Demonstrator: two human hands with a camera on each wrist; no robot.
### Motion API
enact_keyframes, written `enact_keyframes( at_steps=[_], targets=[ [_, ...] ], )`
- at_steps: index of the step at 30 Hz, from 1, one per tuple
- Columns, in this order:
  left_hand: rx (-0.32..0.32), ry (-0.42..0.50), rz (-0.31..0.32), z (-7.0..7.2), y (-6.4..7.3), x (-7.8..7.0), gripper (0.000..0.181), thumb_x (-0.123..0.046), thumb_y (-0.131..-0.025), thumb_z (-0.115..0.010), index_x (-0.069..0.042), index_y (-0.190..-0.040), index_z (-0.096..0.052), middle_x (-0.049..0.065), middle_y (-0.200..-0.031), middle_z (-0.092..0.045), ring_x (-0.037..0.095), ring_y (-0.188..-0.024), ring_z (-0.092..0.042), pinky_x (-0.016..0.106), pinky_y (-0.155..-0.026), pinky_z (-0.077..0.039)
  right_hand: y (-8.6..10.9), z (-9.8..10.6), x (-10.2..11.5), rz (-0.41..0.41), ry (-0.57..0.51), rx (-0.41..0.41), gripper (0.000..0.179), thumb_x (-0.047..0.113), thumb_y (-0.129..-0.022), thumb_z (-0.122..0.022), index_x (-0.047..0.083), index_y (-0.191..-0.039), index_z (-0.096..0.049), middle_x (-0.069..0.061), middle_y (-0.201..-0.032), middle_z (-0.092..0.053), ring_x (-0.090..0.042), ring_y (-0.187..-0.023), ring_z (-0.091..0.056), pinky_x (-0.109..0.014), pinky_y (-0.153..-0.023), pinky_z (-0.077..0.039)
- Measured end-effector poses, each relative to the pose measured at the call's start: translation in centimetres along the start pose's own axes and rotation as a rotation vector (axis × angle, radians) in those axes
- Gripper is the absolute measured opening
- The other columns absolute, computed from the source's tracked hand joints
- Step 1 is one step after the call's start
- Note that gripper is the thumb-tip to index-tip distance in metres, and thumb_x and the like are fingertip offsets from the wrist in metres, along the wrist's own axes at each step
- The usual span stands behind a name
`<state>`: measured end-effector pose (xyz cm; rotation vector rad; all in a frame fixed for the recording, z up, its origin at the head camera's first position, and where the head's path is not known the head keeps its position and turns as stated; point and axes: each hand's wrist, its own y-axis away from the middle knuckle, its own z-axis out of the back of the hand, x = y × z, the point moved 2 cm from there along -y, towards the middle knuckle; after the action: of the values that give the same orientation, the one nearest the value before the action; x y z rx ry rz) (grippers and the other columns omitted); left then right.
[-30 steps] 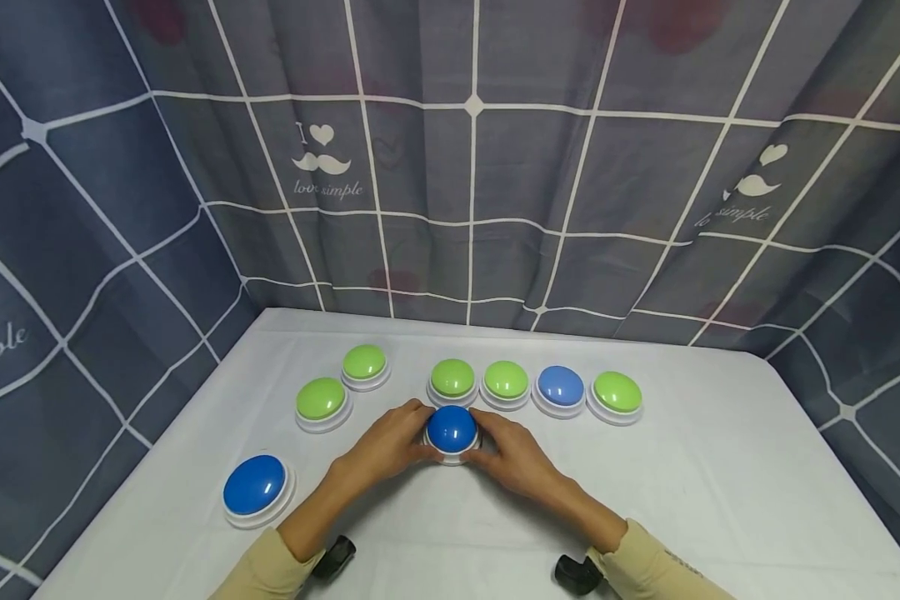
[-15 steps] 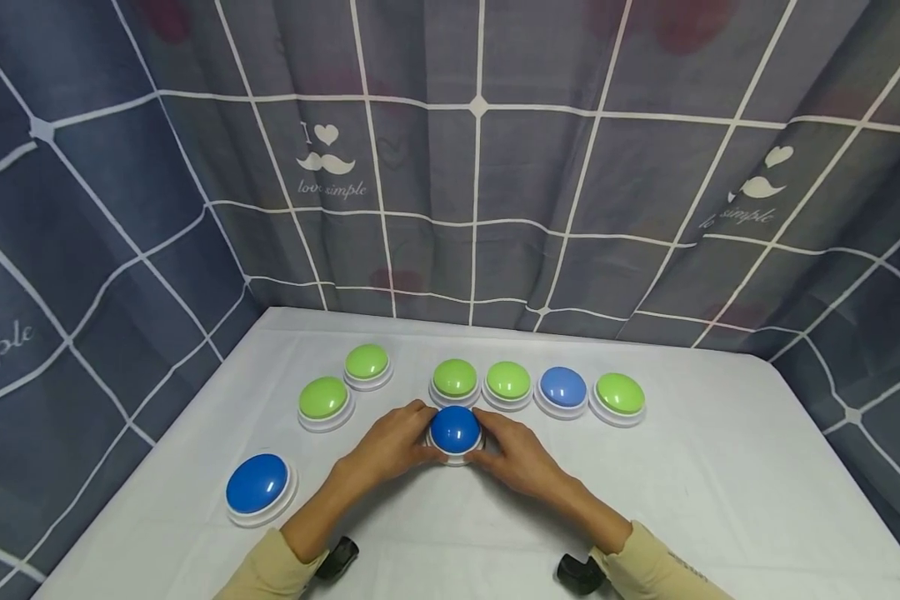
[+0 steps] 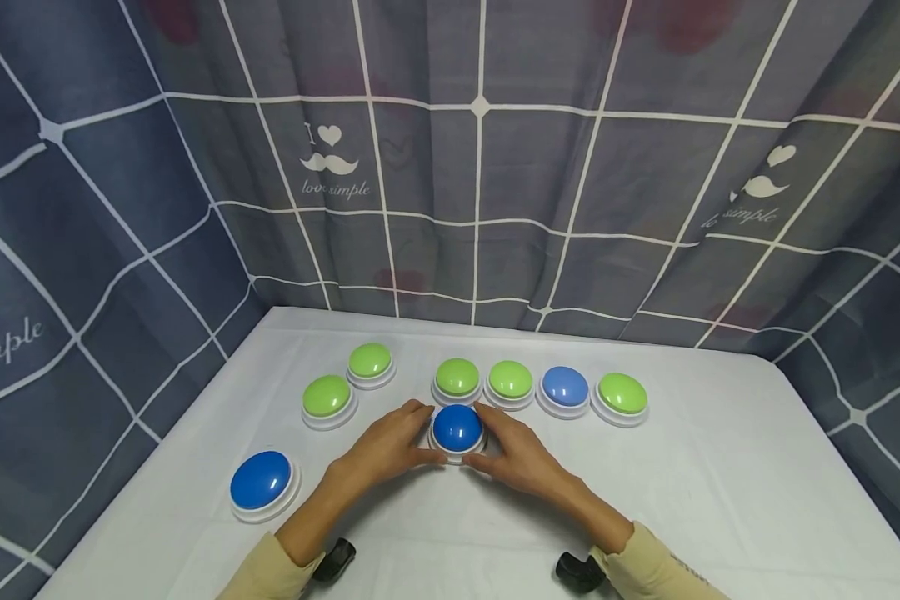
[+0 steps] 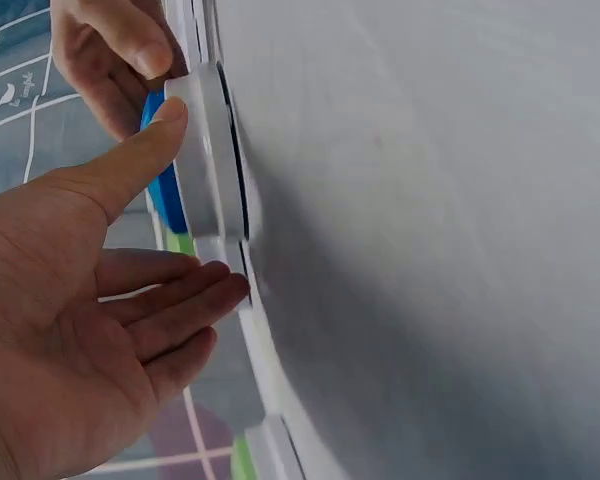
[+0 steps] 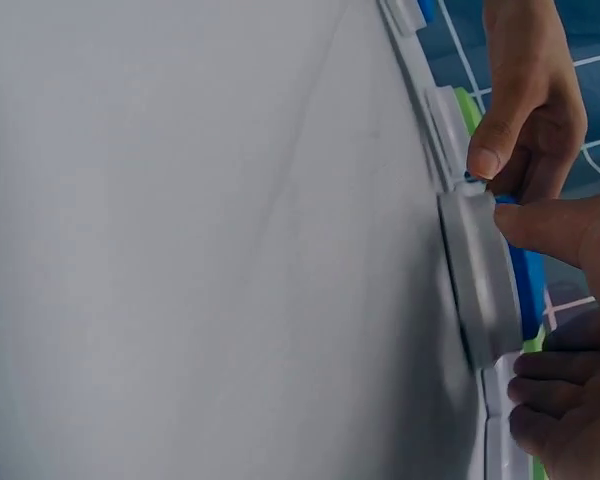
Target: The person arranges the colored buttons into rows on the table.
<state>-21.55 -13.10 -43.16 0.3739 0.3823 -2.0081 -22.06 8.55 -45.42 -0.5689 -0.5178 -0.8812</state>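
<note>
In the head view a round push button with a glossy blue dome and white base sits at the middle of the white table. My left hand is at its left side and my right hand at its right. Each thumb lies along the near rim of the base, with the index fingertip by the far side. In the left wrist view the left fingers extend loosely below the base. The right wrist view shows the right thumb at the rim, its other fingers loosely bent beside the button.
Close behind stand a green button, another green button, a lighter blue button and a green button. Left of them are two green buttons and a larger blue button. A grid-patterned curtain borders the table.
The fingers and thumbs of both hands have loosened slightly around the blue button. The button keeps its place, and the head view has shifted a little.
</note>
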Motion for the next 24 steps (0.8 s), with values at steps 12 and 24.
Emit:
enact_keyframes(
  at_steps=[12, 24],
  targets=[
    [-0.11, -0.023, 0.133, 5.1, 3.2, 2.8, 0.074, -0.04, -0.08, -0.082, 0.002, -0.136, -0.055, 0.02, -0.135, -0.055, 0.036, -0.123, -0.054, 0.054, -0.097, -0.046, -3.6, -1.8, 5.9, 0.045, -0.085, -0.028, 0.072, 0.03, -0.088, -0.075, 0.007, -0.149, -0.043, -0.011, -0.148, -0.048, -0.029, -0.134, -0.045, -0.047, -0.107, -0.04],
    [0.031, -0.017, 0.374, 10.1, 6.2, 10.7, 0.101, -0.049, -0.076, -0.082, 0.02, -0.137, -0.039, 0.041, -0.137, -0.04, 0.056, -0.126, -0.04, 0.068, -0.099, -0.036, -7.7, -7.9, 9.5, -0.013, -0.068, 0.153, 0.079, 0.039, -0.09, -0.073, 0.002, -0.15, -0.038, -0.011, -0.152, -0.042, -0.022, -0.14, -0.038, -0.033, -0.113, -0.031]
  ],
)
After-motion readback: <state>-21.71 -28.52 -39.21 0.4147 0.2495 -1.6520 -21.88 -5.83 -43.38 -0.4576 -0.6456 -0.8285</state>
